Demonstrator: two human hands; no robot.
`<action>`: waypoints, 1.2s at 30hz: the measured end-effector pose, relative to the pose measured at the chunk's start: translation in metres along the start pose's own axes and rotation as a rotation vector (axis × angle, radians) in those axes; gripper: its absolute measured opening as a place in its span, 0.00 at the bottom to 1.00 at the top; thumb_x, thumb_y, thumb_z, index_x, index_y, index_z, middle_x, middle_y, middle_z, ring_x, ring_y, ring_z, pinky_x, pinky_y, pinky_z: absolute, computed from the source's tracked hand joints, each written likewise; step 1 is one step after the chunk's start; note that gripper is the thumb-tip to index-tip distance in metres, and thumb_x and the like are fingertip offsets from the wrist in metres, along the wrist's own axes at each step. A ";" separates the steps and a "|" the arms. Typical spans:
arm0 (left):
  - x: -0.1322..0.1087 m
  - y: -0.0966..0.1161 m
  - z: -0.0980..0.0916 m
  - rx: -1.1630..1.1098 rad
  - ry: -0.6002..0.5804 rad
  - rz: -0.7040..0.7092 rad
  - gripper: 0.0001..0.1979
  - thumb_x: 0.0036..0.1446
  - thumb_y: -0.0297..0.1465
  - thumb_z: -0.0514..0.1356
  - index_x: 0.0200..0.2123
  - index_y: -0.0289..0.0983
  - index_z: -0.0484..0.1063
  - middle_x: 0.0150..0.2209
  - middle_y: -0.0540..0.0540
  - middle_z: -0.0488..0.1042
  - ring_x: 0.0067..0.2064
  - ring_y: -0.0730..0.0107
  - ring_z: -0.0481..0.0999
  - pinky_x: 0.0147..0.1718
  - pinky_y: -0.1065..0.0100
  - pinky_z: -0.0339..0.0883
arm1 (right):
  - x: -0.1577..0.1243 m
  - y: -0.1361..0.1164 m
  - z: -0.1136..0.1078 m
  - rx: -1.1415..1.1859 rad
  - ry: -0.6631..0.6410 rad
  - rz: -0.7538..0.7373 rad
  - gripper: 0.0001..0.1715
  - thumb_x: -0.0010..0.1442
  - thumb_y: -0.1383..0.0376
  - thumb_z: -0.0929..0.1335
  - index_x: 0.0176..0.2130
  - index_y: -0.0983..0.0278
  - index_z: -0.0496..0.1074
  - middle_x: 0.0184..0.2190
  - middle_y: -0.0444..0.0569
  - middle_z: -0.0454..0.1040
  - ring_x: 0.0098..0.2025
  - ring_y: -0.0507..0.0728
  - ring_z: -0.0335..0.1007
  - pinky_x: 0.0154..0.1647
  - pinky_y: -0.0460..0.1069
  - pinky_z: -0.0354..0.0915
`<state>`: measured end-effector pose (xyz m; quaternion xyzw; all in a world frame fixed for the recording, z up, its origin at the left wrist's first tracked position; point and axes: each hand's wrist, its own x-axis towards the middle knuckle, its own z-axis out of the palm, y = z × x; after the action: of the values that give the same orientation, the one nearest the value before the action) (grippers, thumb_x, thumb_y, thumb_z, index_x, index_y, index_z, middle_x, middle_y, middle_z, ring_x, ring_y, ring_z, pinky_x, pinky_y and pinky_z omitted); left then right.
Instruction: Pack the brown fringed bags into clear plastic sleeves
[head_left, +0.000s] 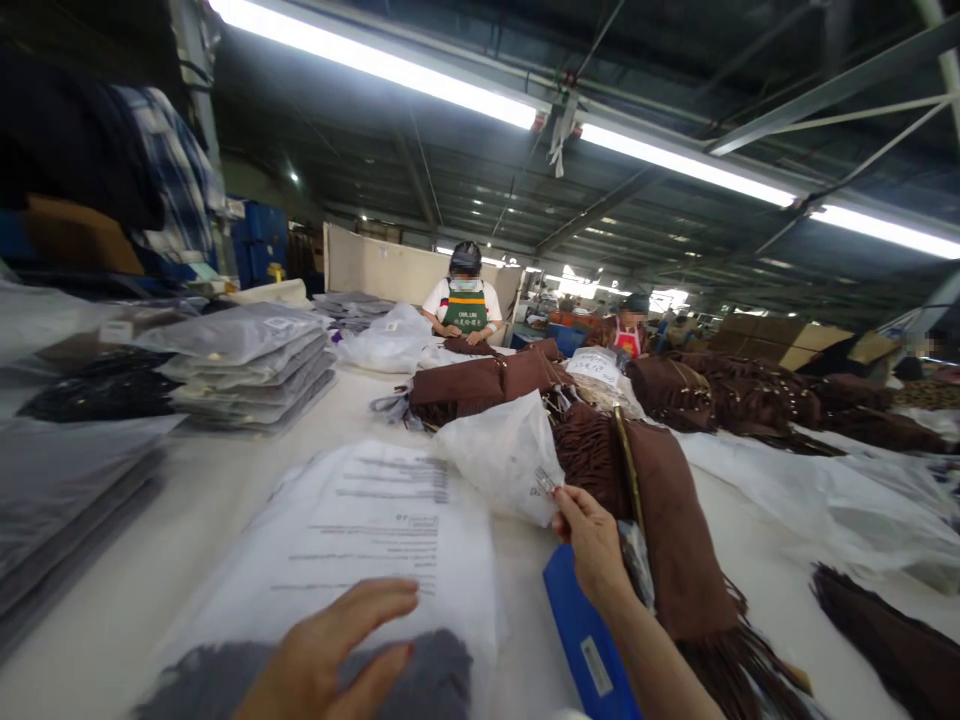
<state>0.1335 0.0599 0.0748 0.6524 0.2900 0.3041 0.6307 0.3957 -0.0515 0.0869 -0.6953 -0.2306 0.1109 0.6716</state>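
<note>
Over the flat translucent plastic bag with black printing [367, 510], the left hand [315, 650] has its fingers spread. To its right, the right hand [592, 545] pinches a small shiny piece [544, 482] between fingers; there lies also a crumpled white plastic bag [499, 450].

bag print [397, 548] blurred, gray fabric [441, 668] cut off

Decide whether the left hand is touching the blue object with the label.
Apart: the head view shows white tabletop between the left hand and the blue object.
</note>
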 end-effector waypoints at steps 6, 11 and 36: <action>0.036 0.040 0.063 -0.342 -0.197 -0.295 0.40 0.29 0.37 0.70 0.49 0.36 0.64 0.48 0.36 0.68 0.44 0.55 0.71 0.35 0.62 0.67 | -0.078 -0.026 -0.010 0.174 -0.241 0.172 0.22 0.42 0.50 0.72 0.27 0.65 0.69 0.15 0.37 0.58 0.18 0.45 0.46 0.19 0.43 0.43; 0.007 0.027 0.057 -0.531 -0.313 -0.413 0.23 0.26 0.29 0.70 0.31 0.31 0.69 0.23 0.48 0.70 0.23 0.74 0.68 0.23 0.73 0.60 | -0.133 -0.024 -0.003 0.343 -0.402 0.405 0.19 0.41 0.53 0.74 0.25 0.63 0.68 0.19 0.40 0.65 0.23 0.49 0.59 0.25 0.44 0.56; -0.098 -0.050 -0.055 1.137 0.008 0.008 0.26 0.60 0.26 0.49 0.61 0.38 0.50 0.45 0.41 0.74 0.42 0.59 0.76 0.41 0.63 0.69 | -0.219 0.072 0.088 -0.742 -0.259 -0.900 0.17 0.61 0.70 0.57 0.48 0.67 0.66 0.42 0.57 0.69 0.45 0.56 0.68 0.43 0.51 0.69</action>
<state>0.0282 0.0226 0.0234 0.8893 0.4081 0.1047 0.1780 0.1765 -0.0760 -0.0249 -0.6981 -0.6060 -0.1888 0.3313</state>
